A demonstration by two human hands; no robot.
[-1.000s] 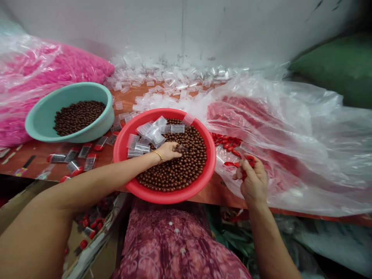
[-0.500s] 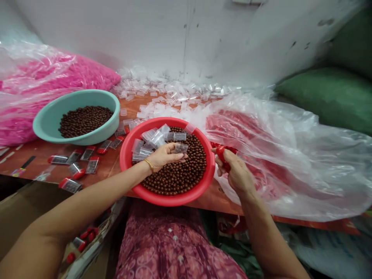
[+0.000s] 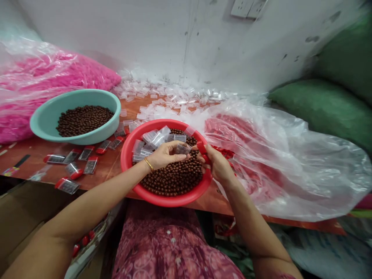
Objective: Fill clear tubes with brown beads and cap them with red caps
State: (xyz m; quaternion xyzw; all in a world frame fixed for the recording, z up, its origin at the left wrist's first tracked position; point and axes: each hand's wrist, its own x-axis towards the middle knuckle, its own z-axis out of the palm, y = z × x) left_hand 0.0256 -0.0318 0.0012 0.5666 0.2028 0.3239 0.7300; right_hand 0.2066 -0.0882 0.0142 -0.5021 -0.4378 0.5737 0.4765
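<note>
My left hand (image 3: 165, 155) pinches a small clear plastic bag (image 3: 183, 148) above the red basin (image 3: 162, 197), which is full of brown beads (image 3: 174, 180) with several empty clear bags (image 3: 151, 138) on top. My right hand (image 3: 216, 164) is closed on a red piece (image 3: 201, 148) at the basin's right rim, close to the bag. The two hands almost touch.
A teal basin (image 3: 49, 120) of brown beads stands at the left. Filled red-capped packets (image 3: 72, 166) lie on the table before it. Loose clear bags (image 3: 174, 97) cover the back. A large clear sack of red pieces (image 3: 276, 155) lies at right, a pink sack (image 3: 43, 77) at left, green sacks (image 3: 325, 108) far right.
My left hand has lifted from the beads with a small bag. My right hand has come left from the clear sack, carrying a red piece to the basin's rim.
</note>
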